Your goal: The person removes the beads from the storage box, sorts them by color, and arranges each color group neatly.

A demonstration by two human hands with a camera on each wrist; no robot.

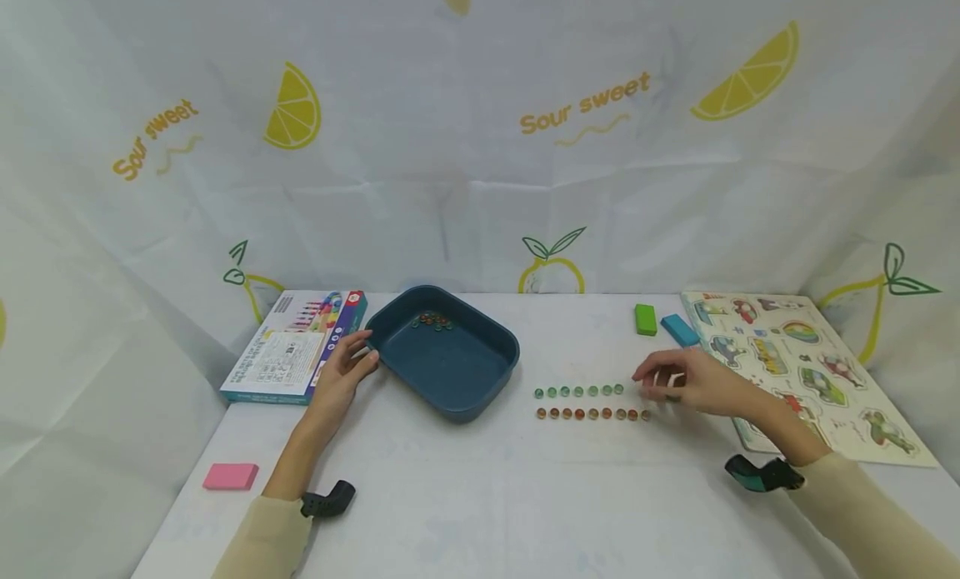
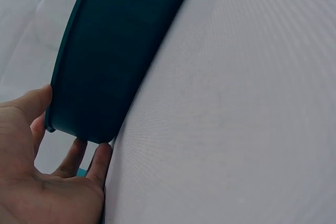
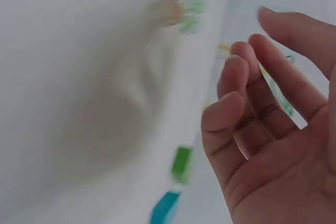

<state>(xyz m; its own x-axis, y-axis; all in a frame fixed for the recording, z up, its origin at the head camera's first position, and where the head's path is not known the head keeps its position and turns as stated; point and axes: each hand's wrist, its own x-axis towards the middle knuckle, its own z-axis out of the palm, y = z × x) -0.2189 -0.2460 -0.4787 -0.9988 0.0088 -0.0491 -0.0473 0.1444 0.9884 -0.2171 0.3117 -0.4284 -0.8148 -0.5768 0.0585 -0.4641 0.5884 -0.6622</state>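
- Marbles (image 1: 580,414) lie in two left-to-right rows on the white table (image 1: 480,496), right of centre.
- Nearer than both rows, a pink block (image 1: 230,476) sits at the left, well apart from them; black wrist straps (image 1: 330,501) show at both beige sleeves (image 1: 267,536).
- Near row: nine amber to orange marbles, small, round and glassy, evenly spaced. Far row: seven pale green ones, just beyond and shorter at the right end.
- Right hand (image 1: 692,383) hangs just past the right ends of the rows, fingers loosely bent, thumb apart from them, palm bare. Its forearm passes in front of the near left part of a pale picture board (image 1: 806,379).
- Left hand (image 1: 340,381) touches the left corner of a dark blue tray (image 1: 442,371), thumb at the rim and fingertips against the wall, fingers loosely spread. It partly covers the right edge of a flat box (image 1: 273,358).
- Inside the tray, toward the far end, more orange and green marbles cluster.
- Farther right stand a blue block (image 1: 679,330), just beside the board, and a green block (image 1: 645,320).
- Box print is too small to read; the white backdrop (image 1: 420,212) behind says "Sour sweet" twice, beside yellow lemon slices (image 1: 295,112).
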